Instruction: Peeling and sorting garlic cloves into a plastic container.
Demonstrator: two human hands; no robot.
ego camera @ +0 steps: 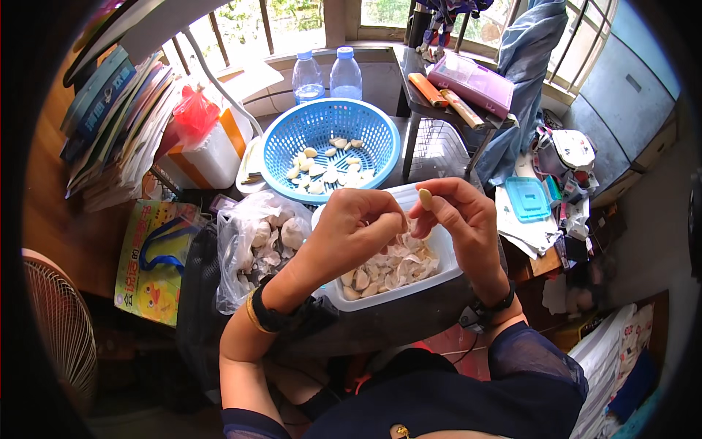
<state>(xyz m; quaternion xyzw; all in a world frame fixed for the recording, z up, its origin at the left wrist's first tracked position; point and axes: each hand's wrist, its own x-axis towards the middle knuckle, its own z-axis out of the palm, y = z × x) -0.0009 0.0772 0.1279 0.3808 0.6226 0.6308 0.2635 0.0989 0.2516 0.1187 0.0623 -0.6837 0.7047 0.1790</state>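
Observation:
A pale peeled garlic clove (425, 199) is pinched between the thumb and index finger of my right hand (463, 219). Close beside it, my left hand (359, 222) is curled with its thumb bent against the fingers; whatever may be inside that hand is hidden. Both hands hover over a white plastic tub (449, 258) of garlic skins (403, 266) and unpeeled garlic cloves (362, 279). Beyond the hands, a blue perforated plastic basket (386, 129) holds several peeled cloves (315, 170). A clear plastic bag (233, 247) with garlic bulbs (293, 233) lies left of the tub.
Two plastic bottles (345, 74) stand behind the basket. At the right, a small dark rack (408, 82) carries a pink case (471, 85). Stacked papers (126, 131) and a white box (203, 164) are on the left, with a fan (55, 318) nearer me.

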